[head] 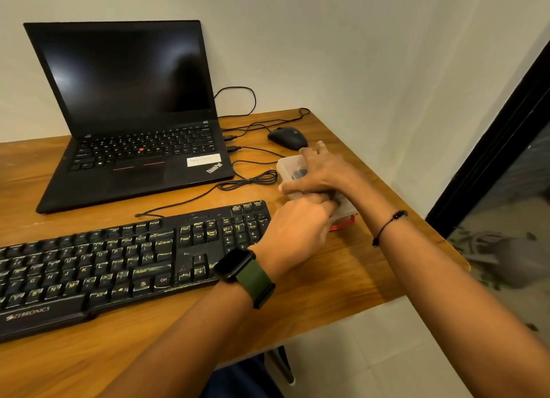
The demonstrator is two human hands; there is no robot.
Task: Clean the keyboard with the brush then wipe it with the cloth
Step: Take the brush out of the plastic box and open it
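Reaching over to about two o'clock on the big wooden table [342, 281], the person has both hands on a see-through plastic box [290, 165].

The black keyboard [113, 266] is the biggest task thing. It lies at eight o'clock, near the front edge, with pale marks on many keys. It looks not cleaned yet, so the job seems to be just starting. Brushing and wiping are both left to do.

A black laptop [125, 114] stands open at eleven o'clock with a dark screen. Thin cables [253, 180] run from it across the wood. A black mouse [288, 138] sits at one o'clock, just behind the box.

The right hand [324, 168] lies spread over the box lid, pressing it down. The left hand [297, 228] is curled, with its fingertips tucked at the box's near edge, maybe to open it. Something dark shows inside the box. It may be the brush, but that is hard to tell. No cloth can be seen.

A small red thing [345, 223] peeks out under the box.

Plain pale walls stand behind the table, and a dark-framed glass panel is at three o'clock.
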